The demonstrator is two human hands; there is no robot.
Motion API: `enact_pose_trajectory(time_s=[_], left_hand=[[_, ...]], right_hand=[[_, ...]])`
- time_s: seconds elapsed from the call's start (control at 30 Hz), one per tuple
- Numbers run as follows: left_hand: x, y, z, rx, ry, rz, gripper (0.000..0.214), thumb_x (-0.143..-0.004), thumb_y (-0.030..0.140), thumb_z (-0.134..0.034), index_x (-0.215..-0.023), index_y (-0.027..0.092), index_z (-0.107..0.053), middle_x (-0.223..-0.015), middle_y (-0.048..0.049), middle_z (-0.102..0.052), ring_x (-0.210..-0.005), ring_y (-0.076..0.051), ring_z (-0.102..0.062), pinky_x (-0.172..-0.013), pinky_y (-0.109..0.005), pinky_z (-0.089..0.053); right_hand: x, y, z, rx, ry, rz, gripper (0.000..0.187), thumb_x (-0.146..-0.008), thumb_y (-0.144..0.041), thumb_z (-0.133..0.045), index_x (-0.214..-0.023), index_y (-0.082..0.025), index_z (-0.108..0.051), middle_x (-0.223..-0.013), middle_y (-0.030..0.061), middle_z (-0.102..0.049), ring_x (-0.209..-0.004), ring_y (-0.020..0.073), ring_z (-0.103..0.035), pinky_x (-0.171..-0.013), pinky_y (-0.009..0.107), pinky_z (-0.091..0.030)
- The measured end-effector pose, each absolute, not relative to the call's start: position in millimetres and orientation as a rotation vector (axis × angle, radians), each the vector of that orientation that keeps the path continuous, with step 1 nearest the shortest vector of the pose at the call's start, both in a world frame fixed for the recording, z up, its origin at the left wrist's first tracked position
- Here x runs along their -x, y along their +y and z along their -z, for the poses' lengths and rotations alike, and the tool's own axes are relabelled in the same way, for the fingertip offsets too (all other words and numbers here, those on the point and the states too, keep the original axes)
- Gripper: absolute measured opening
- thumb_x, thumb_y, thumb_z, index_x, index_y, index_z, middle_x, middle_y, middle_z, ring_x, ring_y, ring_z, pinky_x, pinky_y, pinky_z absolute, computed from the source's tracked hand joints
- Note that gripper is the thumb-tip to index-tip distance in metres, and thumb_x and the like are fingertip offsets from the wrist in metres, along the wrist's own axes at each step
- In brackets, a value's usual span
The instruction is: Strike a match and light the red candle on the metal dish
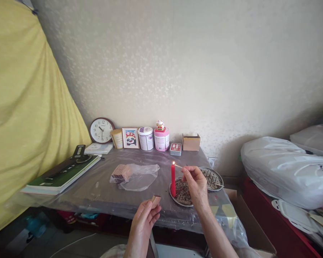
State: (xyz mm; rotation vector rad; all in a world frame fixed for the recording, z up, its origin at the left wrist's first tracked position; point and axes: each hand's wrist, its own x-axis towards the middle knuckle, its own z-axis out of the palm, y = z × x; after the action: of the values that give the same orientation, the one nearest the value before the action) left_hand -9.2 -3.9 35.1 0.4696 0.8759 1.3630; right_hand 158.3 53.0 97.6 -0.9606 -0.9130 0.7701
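Observation:
A red candle (173, 180) stands upright on a round metal plate (190, 205) covered with dark and pale bits. A small flame (173, 163) shows at the candle's top. My right hand (196, 184) pinches a matchstick (178, 166) between thumb and fingers, its far tip at the flame. Whether the match itself burns, I cannot tell. Lower and to the left, near the table's front edge, my left hand (146, 216) is closed around a small brown matchbox (156, 200). A clear plastic bag (142, 175) with several matchboxes (121, 172) lies further left on the table.
A second round plate with a mesh surface (212, 178) sits right of my right hand. Along the wall stand a clock (102, 130), a picture frame (131, 138), tins (145, 138) and a small cardboard box (191, 142). A green book (61, 173) lies left; white bags (285, 168) are right.

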Motion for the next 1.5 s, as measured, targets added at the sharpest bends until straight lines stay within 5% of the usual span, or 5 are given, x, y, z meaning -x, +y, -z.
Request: enact_pose_trajectory(time_s=[1.17, 1.37, 1.5], left_hand=[[9, -2, -34, -0.446, 0.894, -1.365, 0.039, -0.055, 0.046, -0.084, -0.079, 0.02, -0.068, -0.078, -0.0062, -0.076, -0.082, -0.021, -0.068, -0.077, -0.033, -0.048], [10, -2, -29, -0.461, 0.886, -1.367, 0.036, -0.061, 0.045, -0.081, -0.083, 0.018, -0.07, -0.077, -0.0059, -0.075, -0.081, -0.021, -0.068, -0.076, -0.032, -0.049], [11, -1, -28, -0.458, 0.881, -1.369, 0.034, -0.062, 0.044, -0.081, -0.08, 0.018, -0.07, -0.078, -0.0062, -0.074, -0.081, -0.021, -0.068, -0.076, -0.032, -0.05]], right_hand=[[-158, 50, -105, 0.964, -0.952, -0.747, 0.02, -0.075, -0.037, -0.07, -0.073, -0.019, -0.061, -0.057, -0.0056, -0.054, -0.052, 0.0102, -0.049, -0.051, 0.022, -0.041], [-183, 34, -127, 0.895, -0.99, -0.74, 0.021, -0.077, -0.038, -0.071, -0.074, -0.02, -0.062, -0.07, -0.0018, -0.061, -0.055, 0.0091, -0.05, -0.056, 0.022, -0.042], [-226, 21, -147, 0.657, -0.864, -0.896, 0.027, -0.075, -0.042, -0.072, -0.067, -0.022, -0.056, -0.065, -0.0046, -0.05, -0.048, 0.0068, -0.037, -0.046, 0.02, -0.035]])
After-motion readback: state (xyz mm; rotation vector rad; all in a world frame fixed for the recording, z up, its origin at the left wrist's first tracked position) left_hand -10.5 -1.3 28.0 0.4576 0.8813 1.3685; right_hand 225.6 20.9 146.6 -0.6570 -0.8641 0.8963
